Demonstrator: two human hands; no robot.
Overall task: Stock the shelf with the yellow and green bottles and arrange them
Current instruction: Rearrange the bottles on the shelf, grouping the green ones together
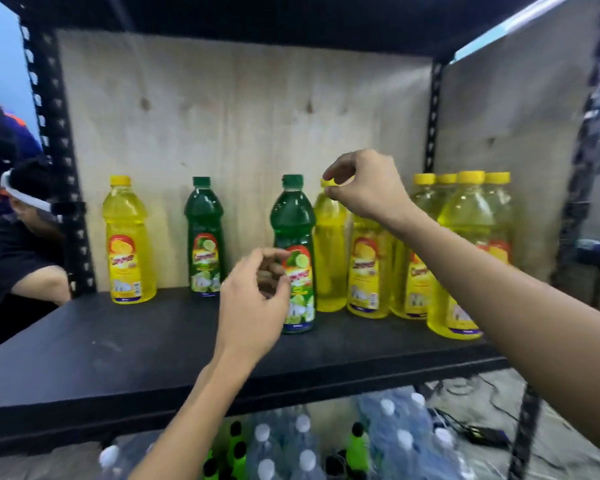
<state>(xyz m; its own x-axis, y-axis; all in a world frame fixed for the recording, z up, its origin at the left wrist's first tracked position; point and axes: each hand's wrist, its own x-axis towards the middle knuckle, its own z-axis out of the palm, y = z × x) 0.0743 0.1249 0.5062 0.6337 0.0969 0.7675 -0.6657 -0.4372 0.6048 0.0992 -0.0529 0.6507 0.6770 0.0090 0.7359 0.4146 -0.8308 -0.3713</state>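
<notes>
Black metal rack (58,161) with plywood backing (250,126), dark shelf board (118,344) across the middle. Off to the left, another person (14,244) in a dark shirt. Below the shelf, packs of clear water bottles (388,441) on the floor. On the board, a cluster of yellow bottles (465,244) at the right, 5 or so, hard to count where they overlap. Further left, 1 lone yellow bottle (127,240) and 1 green bottle (204,237) standing apart near the back. Nearer the front, a second green bottle (297,254), upright, touching a yellow bottle (330,251) beside it. Right hand (368,183) pinching that yellow bottle's cap (328,182) between thumb and fingertips. Left hand (253,303) half-curled, fingers loosely spread just beside the second green bottle's label, contact unclear.
</notes>
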